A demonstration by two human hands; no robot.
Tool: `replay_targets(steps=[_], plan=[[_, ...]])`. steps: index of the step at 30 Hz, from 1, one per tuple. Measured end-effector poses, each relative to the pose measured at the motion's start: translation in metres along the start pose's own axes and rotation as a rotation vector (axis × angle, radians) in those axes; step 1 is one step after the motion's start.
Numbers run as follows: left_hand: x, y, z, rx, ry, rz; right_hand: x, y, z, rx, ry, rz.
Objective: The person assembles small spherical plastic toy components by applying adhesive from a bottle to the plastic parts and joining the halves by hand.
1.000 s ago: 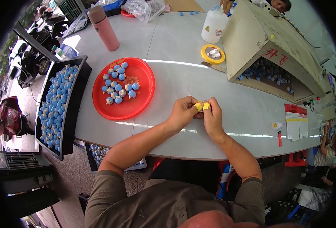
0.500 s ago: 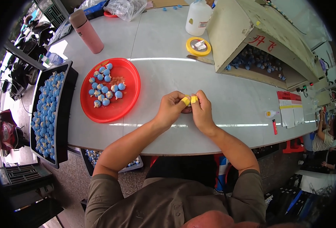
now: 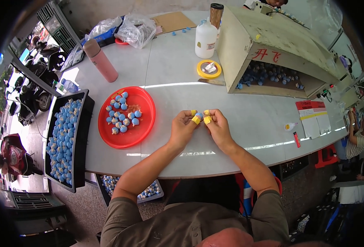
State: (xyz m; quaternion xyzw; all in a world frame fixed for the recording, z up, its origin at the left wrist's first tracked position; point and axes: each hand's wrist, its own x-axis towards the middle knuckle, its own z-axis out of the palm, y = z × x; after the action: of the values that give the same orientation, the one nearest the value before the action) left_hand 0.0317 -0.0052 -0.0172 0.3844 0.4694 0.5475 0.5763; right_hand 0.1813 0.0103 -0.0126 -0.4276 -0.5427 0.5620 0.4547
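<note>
I make out one small, rounded, light-blue piece (image 3: 199, 115), its material too small to tell. It sits at the yellow-wrapped fingertips of the left hand (image 3: 183, 126), over the smooth grey tabletop (image 3: 169, 96), with the right hand's (image 3: 219, 126) wrapped fingertips just beside it; I can't tell its tilt, since fingers partly cover it

Right of the plate (image 3: 141, 130), fingers (image 3: 196, 119) part-hide a blue piece (image 3: 199, 115), its details too tiny; far beyond, a head (image 3: 277, 3) cropped!
</note>
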Motion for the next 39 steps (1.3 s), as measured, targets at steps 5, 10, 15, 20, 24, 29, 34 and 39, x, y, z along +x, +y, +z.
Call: replay_targets(steps=[5,10,15,20,24,29,34,39], plan=[[0.0,0.003,-0.01,-0.106,-0.093,-0.022,0.002,-0.019,-0.004,0.165,-0.099,0.134],[0.001,0.025,-0.015,0.012,-0.173,-0.157,0.004,-0.019,-0.014,0.084,-0.171,0.11],[0.001,0.027,-0.018,0.116,-0.252,-0.133,0.005,-0.023,-0.017,0.033,-0.2,0.121],[0.002,0.03,-0.019,0.07,-0.259,-0.189,0.007,-0.023,-0.019,0.024,-0.208,0.151],[0.003,0.028,-0.018,0.048,-0.248,-0.228,0.006,-0.023,-0.019,0.044,-0.237,0.143],[0.003,0.023,-0.019,0.051,-0.249,-0.226,0.006,-0.02,-0.018,0.0,-0.241,0.144],[0.003,0.021,-0.019,0.044,-0.253,-0.21,0.006,-0.017,-0.018,-0.02,-0.258,0.119],[0.005,0.02,-0.02,0.044,-0.25,-0.221,0.009,-0.015,-0.018,-0.015,-0.251,0.122]])
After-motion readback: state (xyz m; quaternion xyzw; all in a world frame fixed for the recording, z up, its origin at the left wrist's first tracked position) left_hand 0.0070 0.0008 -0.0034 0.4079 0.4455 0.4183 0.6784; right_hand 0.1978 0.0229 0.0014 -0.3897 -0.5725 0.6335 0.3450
